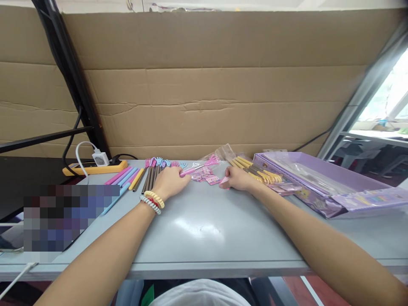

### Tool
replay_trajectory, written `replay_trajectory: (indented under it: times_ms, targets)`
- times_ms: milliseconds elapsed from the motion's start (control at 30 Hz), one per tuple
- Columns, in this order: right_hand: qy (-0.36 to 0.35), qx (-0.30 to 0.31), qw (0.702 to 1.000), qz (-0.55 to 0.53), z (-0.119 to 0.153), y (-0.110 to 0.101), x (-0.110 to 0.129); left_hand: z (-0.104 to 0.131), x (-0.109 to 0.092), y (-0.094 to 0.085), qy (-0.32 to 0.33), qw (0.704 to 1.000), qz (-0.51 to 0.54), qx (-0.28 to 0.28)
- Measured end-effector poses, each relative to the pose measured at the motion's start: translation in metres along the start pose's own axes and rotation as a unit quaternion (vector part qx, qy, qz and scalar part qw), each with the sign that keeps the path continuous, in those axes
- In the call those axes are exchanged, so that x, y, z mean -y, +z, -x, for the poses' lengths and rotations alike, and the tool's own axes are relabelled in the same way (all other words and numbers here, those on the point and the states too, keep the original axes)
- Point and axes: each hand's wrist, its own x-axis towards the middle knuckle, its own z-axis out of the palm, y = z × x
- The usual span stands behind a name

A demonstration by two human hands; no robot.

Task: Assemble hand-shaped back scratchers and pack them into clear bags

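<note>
On your counter (197, 238), cards (213, 180) lie between your left grip (172, 182) and right grip (238, 178); the power strip (75, 170) sits left of both, the box (338, 170) right, cardboard (207, 85) behind.

There are two hands (172, 182) (238, 178), one bagged pink stick (197, 167), one purple box (347, 168), one power strip (78, 169).

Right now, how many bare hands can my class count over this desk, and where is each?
2. The left hand is left of centre, gripping a pink pen; the right hand is right of centre, pinching a small pink card near the yellow pens.
</note>
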Motion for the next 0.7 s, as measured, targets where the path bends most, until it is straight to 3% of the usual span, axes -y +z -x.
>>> replay_trajectory:
  times_ms: [167,300,400,467,700]
  targets:
    - [-0.085,-0.131,0.988,0.001,0.014,-0.008,0.005,-0.001,0.002,0.0,-0.012,1.0,-0.008,0.013]
    - [-0.106,-0.254,0.955,-0.107,0.024,-0.016,0.009,-0.001,0.001,-0.002,-0.041,0.999,-0.007,0.015]
    - [-0.125,-0.261,0.93,-0.226,0.026,-0.014,0.009,0.001,-0.002,-0.004,-0.035,0.999,-0.015,0.022]
    - [-0.137,-0.251,0.926,-0.247,0.024,-0.009,0.007,0.003,-0.005,-0.003,-0.007,0.999,-0.021,0.031]
    - [-0.143,-0.281,0.945,-0.091,0.016,-0.004,0.003,0.006,-0.01,-0.002,0.043,0.999,-0.015,0.019]
